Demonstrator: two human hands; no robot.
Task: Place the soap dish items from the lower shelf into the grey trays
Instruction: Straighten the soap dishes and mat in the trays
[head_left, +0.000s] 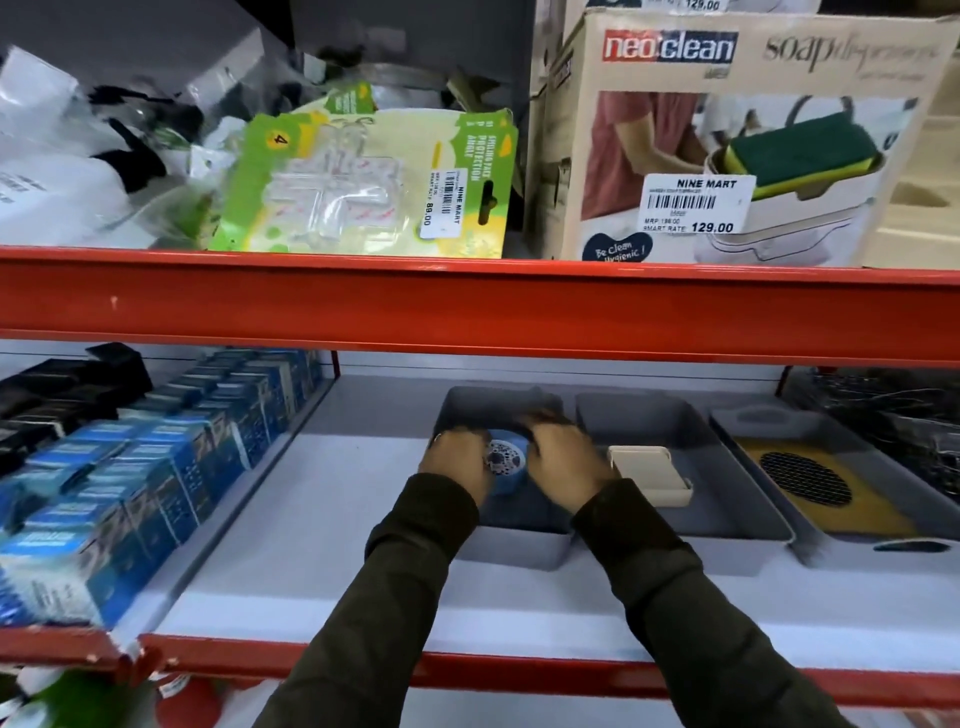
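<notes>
Reaching onto white shelf (322, 519), red-framed — grey trays (727, 519)

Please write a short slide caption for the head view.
Both hands hold a blue soap dish over the leftmost grey tray.

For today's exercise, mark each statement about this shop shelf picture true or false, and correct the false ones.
1. Both hands, left hand and right hand, hold the blue soap dish over the leftmost grey tray. True.
2. The middle grey tray is empty. False: a cream soap dish lies in it.
3. The right grey tray holds a yellow item with a dark grille. True.
4. The shelf beams are green. False: they are red.
</notes>
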